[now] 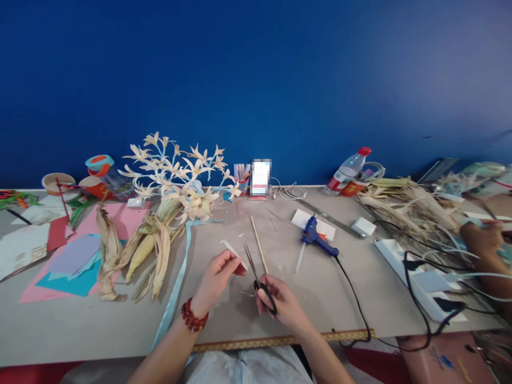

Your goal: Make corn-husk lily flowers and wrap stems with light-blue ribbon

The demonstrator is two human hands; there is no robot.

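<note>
Closest to me, my right hand [280,304] has its fingers curled through the black-handled scissors [258,277], blades slightly parted. My left hand [218,274] pinches a pale narrow husk strip [234,250] above the tabletop [240,320]; beyond lies a thin wooden stick [259,244].

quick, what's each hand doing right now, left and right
Left hand: closed, pinching a pale strip between fingertips.
Right hand: closed on black-handled scissors, blades open and pointing toward the strip.
</note>
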